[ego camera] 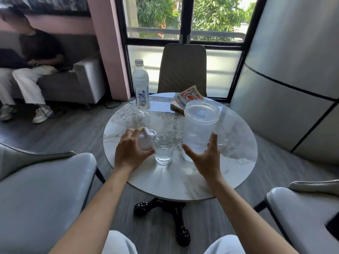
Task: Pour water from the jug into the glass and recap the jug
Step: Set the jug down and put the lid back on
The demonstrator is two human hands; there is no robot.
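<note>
A clear plastic jug [200,125] stands upright and uncapped on the round marble table [183,180], right of centre. My right hand [205,158] is spread open just in front of its base, fingers apart and close to the jug wall. A short glass [163,148] holding some water stands at the table's middle. Left of the glass, my left hand [131,151] is closed over the jug's whitish lid [146,141], which rests on the table top.
A tall capped water bottle [140,87] stands at the far left of the table. A colourful book [187,99] lies at the back. Chairs surround the table on three sides. A person sits on a sofa at the far left.
</note>
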